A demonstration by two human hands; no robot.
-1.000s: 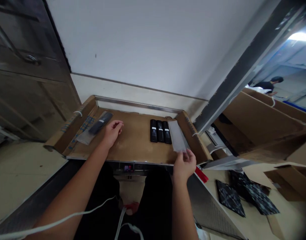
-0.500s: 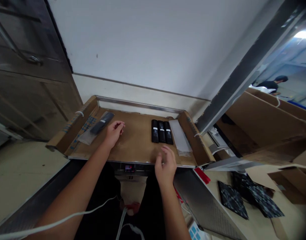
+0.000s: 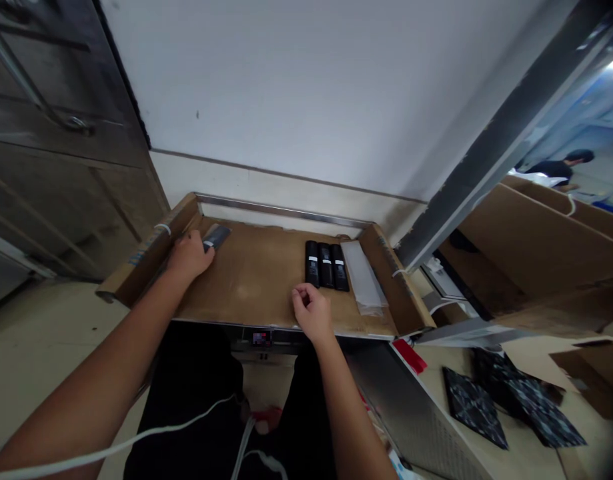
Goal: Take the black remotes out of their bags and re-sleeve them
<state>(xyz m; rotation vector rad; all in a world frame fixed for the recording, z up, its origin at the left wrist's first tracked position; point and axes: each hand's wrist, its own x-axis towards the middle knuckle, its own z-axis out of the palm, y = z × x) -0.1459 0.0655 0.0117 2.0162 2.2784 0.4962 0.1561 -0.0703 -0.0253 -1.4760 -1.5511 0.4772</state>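
Note:
On the left of the cardboard-lined tray (image 3: 251, 293), my left hand (image 3: 190, 257) lies over a dark device in a clear bag (image 3: 217, 237), its fingers curled round it and covering most of it. My right hand (image 3: 312, 310) hovers near the tray's front edge with thumb and fingertips pressed together; I cannot make out anything between them. Just beyond it, three black remote-like devices (image 3: 327, 265) with white labels lie side by side. To their right are flat clear plastic bags (image 3: 362, 277).
A large open cardboard box (image 3: 551, 247) stands at the right, with a person (image 3: 553, 170) far behind it. Dark patterned packages (image 3: 473, 407) lie lower right. A white cable (image 3: 151, 433) crosses in front of my left forearm. A metal door (image 3: 46, 153) is at the left.
My left hand has moved left onto the bagged device and closed round it. My right hand has shifted slightly left and its fingers have drawn together.

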